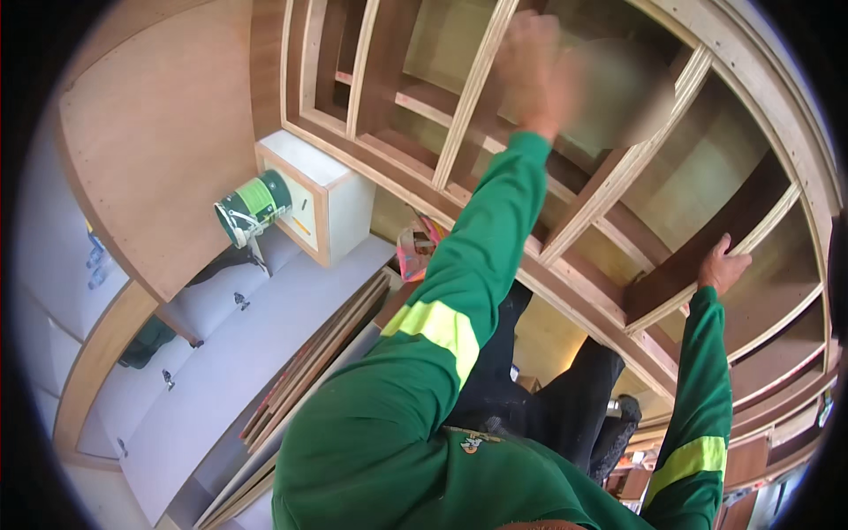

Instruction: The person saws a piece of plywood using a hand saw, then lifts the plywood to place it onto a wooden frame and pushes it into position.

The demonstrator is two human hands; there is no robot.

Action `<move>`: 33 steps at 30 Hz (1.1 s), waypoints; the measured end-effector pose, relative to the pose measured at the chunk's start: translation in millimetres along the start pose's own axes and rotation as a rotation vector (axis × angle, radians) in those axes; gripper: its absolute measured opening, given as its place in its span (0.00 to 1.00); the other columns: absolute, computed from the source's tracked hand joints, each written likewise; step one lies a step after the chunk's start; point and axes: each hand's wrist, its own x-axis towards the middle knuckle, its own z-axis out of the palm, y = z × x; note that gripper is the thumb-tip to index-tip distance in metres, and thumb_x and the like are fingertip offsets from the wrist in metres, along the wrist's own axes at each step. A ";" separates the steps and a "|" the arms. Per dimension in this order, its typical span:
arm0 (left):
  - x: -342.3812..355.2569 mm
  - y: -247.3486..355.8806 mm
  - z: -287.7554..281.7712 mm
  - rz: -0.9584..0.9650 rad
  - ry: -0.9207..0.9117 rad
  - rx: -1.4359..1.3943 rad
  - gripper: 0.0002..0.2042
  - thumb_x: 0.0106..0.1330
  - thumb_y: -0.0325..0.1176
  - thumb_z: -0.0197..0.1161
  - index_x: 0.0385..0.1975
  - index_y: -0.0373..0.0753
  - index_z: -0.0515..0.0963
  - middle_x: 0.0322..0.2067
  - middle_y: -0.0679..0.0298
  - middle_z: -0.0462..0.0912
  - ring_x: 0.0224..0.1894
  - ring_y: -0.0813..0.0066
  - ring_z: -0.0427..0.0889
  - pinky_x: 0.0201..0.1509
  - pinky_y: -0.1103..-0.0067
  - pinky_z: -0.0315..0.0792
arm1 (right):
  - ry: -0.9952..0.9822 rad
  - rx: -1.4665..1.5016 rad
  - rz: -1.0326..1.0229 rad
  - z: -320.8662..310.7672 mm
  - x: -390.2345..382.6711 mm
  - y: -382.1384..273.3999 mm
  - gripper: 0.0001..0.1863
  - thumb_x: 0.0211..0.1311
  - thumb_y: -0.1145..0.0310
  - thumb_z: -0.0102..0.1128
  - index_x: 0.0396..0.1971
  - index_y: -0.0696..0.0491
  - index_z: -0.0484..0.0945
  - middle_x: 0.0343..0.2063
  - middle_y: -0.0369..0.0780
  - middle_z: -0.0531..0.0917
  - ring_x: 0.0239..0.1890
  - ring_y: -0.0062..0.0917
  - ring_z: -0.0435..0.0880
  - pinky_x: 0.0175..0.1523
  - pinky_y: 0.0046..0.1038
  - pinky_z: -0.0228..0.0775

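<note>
My left hand (534, 75), smeared by motion, is raised in front of a large wooden frame (477, 93) divided by upright slats. A pale brown blurred patch (623, 93) shows right beside it, and I cannot make out whether the hand holds it. The fingers of that hand are too blurred to read. Farther right, my right hand (724, 267) is closed round the edge of a slat (767, 225) with plywood-like layers. Dark brown boards line the sides of the frame's openings.
To the left, a green paint bucket (254, 207) appears against a white box (340, 199) with wooden edging. Long wooden strips (318, 349) lie beside a white panel (221, 375) fitted with hinges. A pink bag (413, 254) sits below the frame. A curved plywood panel (159, 150) stands far left.
</note>
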 end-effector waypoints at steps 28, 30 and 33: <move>43.5 -233.9 -100.1 -1.107 0.112 0.484 0.57 0.62 0.77 0.33 0.72 0.24 0.40 0.73 0.37 0.41 0.75 0.37 0.43 0.78 0.56 0.37 | 0.026 -0.051 0.001 0.6 3.9 17.5 0.31 0.62 0.45 0.61 0.37 0.62 0.66 0.36 0.58 0.76 0.39 0.56 0.75 0.49 0.47 0.67; 82.4 -225.9 -81.4 -0.898 0.110 0.445 0.57 0.62 0.76 0.41 0.72 0.25 0.38 0.73 0.36 0.35 0.75 0.38 0.36 0.78 0.57 0.32 | 0.011 -0.030 0.009 0.8 5.8 10.6 0.31 0.62 0.44 0.61 0.38 0.62 0.66 0.35 0.58 0.76 0.39 0.55 0.75 0.50 0.47 0.67; 146.1 -237.1 -61.0 0.290 -0.550 0.212 0.31 0.75 0.51 0.46 0.68 0.31 0.60 0.69 0.44 0.60 0.73 0.49 0.55 0.77 0.64 0.47 | -0.006 -0.009 -0.036 11.1 10.7 0.0 0.32 0.62 0.44 0.61 0.38 0.62 0.66 0.34 0.58 0.76 0.39 0.55 0.76 0.49 0.46 0.67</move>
